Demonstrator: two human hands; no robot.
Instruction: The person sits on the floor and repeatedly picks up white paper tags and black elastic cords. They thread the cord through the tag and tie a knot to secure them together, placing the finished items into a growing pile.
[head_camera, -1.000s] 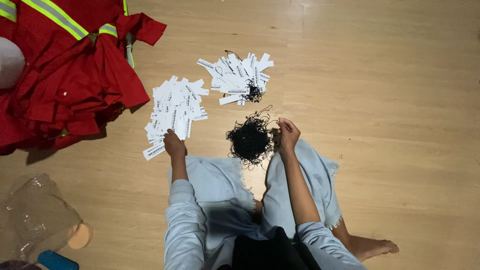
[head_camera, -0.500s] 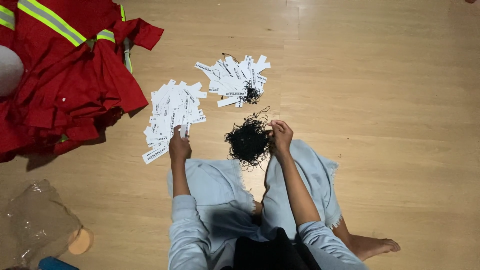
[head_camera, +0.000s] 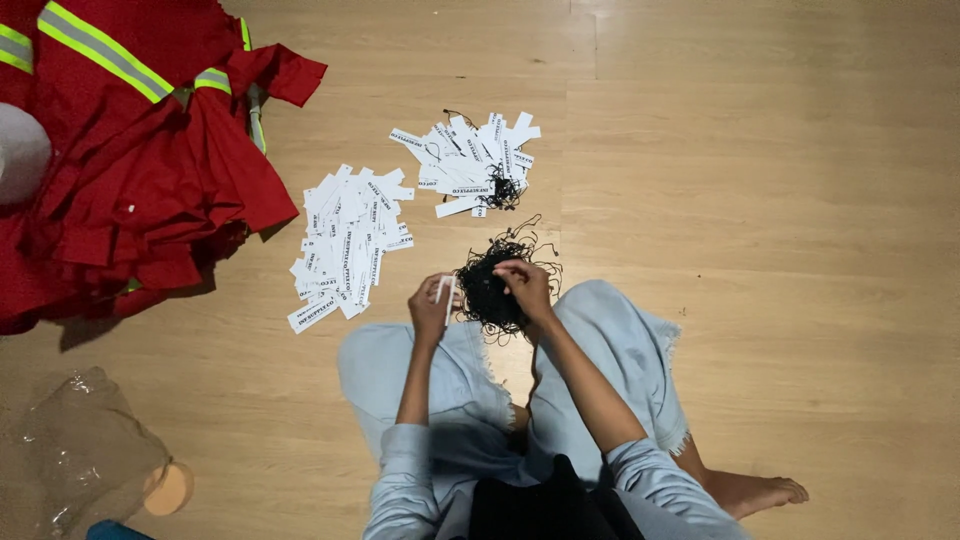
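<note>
I sit cross-legged on a wooden floor. My left hand (head_camera: 433, 305) holds a narrow white paper tag (head_camera: 448, 295) upright, just left of a tangled bundle of black strings (head_camera: 492, 290). My right hand (head_camera: 524, 284) rests on top of that bundle, fingers pinched into the strings. A spread pile of white paper tags (head_camera: 348, 245) lies on the floor ahead to the left. A second pile of white tags with black strings attached (head_camera: 472, 162) lies further ahead.
A heap of red garments with yellow and grey reflective stripes (head_camera: 130, 150) covers the upper left. A crumpled clear plastic bag (head_camera: 70, 460) and a round wooden disc (head_camera: 168, 488) lie at the lower left. My bare foot (head_camera: 755, 492) sticks out at the lower right.
My left hand left the tag pile on the floor, came back toward the string bundle and now holds one white tag. My right hand stayed on the black strings.
</note>
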